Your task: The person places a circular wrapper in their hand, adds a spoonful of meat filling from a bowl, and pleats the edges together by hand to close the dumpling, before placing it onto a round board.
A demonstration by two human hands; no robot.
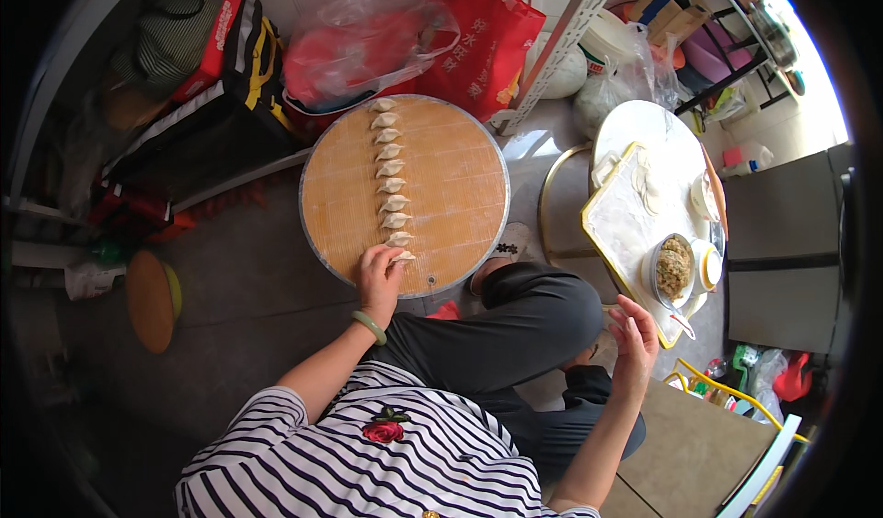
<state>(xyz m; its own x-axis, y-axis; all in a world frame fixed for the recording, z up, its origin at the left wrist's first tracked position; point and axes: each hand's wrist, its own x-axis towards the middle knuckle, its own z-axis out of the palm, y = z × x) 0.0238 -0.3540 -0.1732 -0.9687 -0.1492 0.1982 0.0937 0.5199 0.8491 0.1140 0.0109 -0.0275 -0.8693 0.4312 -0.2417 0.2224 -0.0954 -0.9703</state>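
My left hand, with a pale green bangle at the wrist, has its fingertips on a folded dumpling. This dumpling lies at the near end of a straight row of several dumplings on a round, tan woven board. My right hand is raised off to the right with nothing in it, fingers loosely curled and apart. Beyond it stands a metal bowl of minced filling, a utensil handle jutting out. Flat dough wrappers overlap on a floured, yellow-edged cutting board.
The cutting board sits on a round white table with a white bowl and a cup. Red bags and a metal shelf post border the far side. A low round stool stands left.
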